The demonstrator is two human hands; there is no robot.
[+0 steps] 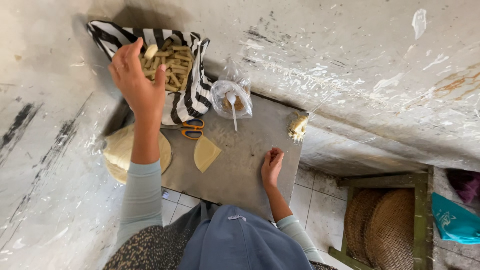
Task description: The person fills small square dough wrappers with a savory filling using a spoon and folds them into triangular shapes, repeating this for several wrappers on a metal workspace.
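The left hand pinches a pale roll, long axis slanting up-right, over the striped cloth heaped with rolls. Rightward, a dough wedge points down-left on the metal board; the right hand rests curled there.

Orange-handled scissors lie on the grey bench, just beside a wedge of thin dough. A clear plastic bag (a white spoon stands in it) sits nearby. Round woven trays rest in a green wooden frame.
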